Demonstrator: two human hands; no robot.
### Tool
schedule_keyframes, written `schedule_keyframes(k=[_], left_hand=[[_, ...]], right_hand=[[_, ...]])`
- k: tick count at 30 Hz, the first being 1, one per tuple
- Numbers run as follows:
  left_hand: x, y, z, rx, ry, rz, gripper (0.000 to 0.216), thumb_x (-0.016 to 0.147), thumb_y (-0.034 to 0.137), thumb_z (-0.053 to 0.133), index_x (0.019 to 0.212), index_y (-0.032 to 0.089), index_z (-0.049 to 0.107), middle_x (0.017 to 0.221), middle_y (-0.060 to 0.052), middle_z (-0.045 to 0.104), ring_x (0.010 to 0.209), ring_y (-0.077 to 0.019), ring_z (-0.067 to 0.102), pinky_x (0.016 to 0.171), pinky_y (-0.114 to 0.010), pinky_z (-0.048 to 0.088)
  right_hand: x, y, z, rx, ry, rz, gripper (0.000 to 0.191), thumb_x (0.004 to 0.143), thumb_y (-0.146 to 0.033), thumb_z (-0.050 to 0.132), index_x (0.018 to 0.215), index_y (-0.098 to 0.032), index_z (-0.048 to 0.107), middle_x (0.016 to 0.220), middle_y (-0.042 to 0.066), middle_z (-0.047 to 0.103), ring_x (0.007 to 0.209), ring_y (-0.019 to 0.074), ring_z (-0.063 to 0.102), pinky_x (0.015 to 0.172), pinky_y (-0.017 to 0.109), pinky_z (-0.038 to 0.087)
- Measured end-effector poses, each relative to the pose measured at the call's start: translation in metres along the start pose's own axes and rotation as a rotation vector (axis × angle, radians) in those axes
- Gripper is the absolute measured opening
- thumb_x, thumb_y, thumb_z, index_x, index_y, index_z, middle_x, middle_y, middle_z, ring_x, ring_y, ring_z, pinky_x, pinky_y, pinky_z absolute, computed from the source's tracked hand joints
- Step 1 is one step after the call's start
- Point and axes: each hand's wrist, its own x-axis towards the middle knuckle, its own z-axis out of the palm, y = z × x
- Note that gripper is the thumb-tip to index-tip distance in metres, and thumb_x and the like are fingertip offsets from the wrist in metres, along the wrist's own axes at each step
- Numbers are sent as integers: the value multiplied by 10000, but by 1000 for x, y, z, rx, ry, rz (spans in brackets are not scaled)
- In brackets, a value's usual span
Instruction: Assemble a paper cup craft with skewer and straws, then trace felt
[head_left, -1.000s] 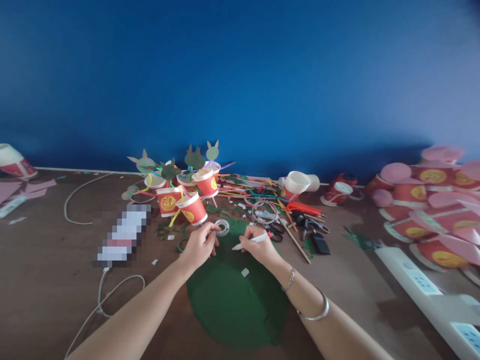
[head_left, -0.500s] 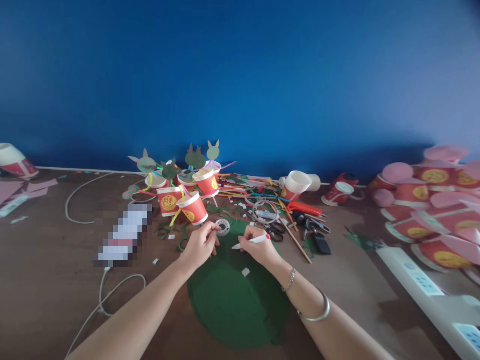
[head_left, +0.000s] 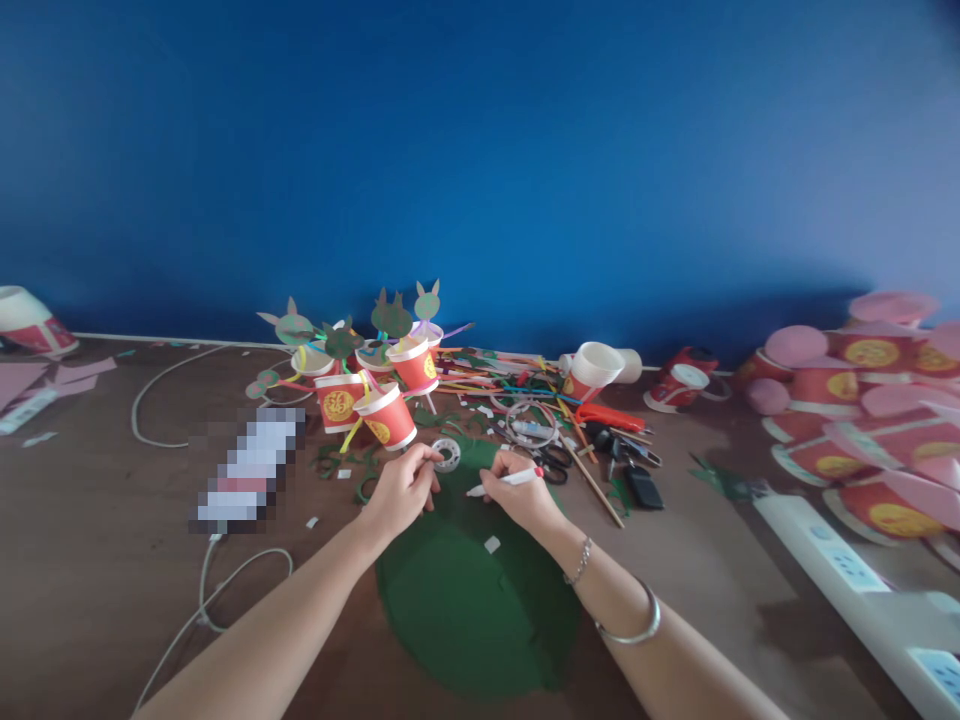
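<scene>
My left hand (head_left: pixel 405 488) rests curled on a large green sheet of paper (head_left: pixel 465 590), its fingertips at the near-left rim of a white ring like a tape roll (head_left: pixel 448 456). The ring lies flat at the sheet's far part. Between the fingers and thumb of my right hand (head_left: pixel 514 490) is a white marker (head_left: pixel 517 478) with a red end, held nearly level, its tip pointing left over the paper. Whether the tip touches the paper cannot be made out. A small white scrap (head_left: pixel 492 545) lies on the sheet below both hands.
Red paper cups (head_left: pixel 384 417) with green animal heads stand behind my left hand. Beyond my right hand lie black scissors (head_left: pixel 555 463), keys (head_left: pixel 643 486), sticks and coloured strips. A phone (head_left: pixel 251 468) is at left, a power strip (head_left: pixel 832 570) and pink-topped cups (head_left: pixel 825 385) at right.
The marker and my right fingers have shifted very slightly to the right. My left hand and the ring stay where they were.
</scene>
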Motion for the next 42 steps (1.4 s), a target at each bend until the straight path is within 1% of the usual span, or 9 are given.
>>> schedule_keyframes(k=[6, 10, 14, 18, 25, 30, 34, 38, 42], left_hand=[[0, -1, 0, -5, 4, -3, 180, 860, 304, 423, 932, 190, 541, 609, 34, 581, 388, -102, 545, 349, -176, 372], [0, -1, 0, -2, -1, 4, 179, 861, 305, 423, 933, 187, 537, 607, 34, 580, 388, -102, 545, 355, -178, 378], [0, -1, 0, -6, 2, -3, 181, 860, 310, 423, 930, 187, 536, 609, 32, 578, 390, -104, 545, 354, -180, 377], [0, -1, 0, -8, 0, -10, 183, 858, 312, 426, 935, 189, 538, 610, 33, 579, 392, -105, 546, 355, -181, 377], [0, 1, 0, -18, 6, -9, 183, 848, 319, 437, 922, 190, 544, 604, 36, 584, 386, -105, 544, 353, -184, 373], [0, 1, 0, -3, 1, -5, 176, 854, 304, 427, 924, 190, 542, 609, 37, 580, 390, -102, 547, 358, -181, 381], [0, 0, 0, 4, 4, -2, 176, 859, 305, 422, 927, 193, 539, 606, 38, 582, 391, -103, 549, 362, -181, 384], [0, -1, 0, 0, 5, 1, 180, 854, 311, 428, 928, 192, 543, 608, 37, 585, 388, -105, 546, 360, -186, 385], [0, -1, 0, -3, 7, -2, 183, 852, 315, 430, 929, 193, 542, 607, 36, 582, 387, -106, 543, 354, -185, 379]], right_hand=[[0, -1, 0, 15, 7, 20, 244, 724, -228, 549, 523, -223, 410, 459, -32, 617, 447, 107, 516, 445, 202, 357], [0, -1, 0, 5, -22, 8, 238, 719, -224, 554, 524, -221, 417, 453, -33, 613, 434, 105, 506, 451, 204, 363], [0, 0, 0, 15, 7, 6, 245, 725, -235, 556, 524, -220, 416, 459, -30, 616, 438, 105, 512, 438, 201, 354], [1, 0, 0, 21, -32, 3, 244, 722, -238, 566, 525, -222, 422, 457, -31, 621, 422, 102, 501, 434, 204, 357], [0, -1, 0, 11, -30, 9, 247, 719, -238, 565, 519, -223, 421, 453, -35, 616, 422, 103, 501, 427, 203, 352], [1, 0, 0, 19, 18, 6, 255, 715, -229, 561, 511, -221, 408, 460, -36, 609, 443, 105, 517, 443, 200, 360], [1, 1, 0, 32, -31, 13, 247, 719, -229, 558, 519, -223, 414, 447, -36, 606, 426, 106, 504, 437, 204, 357], [1, 1, 0, 30, 11, 23, 243, 718, -227, 553, 519, -222, 414, 452, -37, 604, 439, 108, 511, 434, 202, 351], [1, 0, 0, 31, -28, 18, 245, 722, -229, 555, 520, -220, 418, 447, -38, 602, 430, 106, 512, 434, 202, 355]])
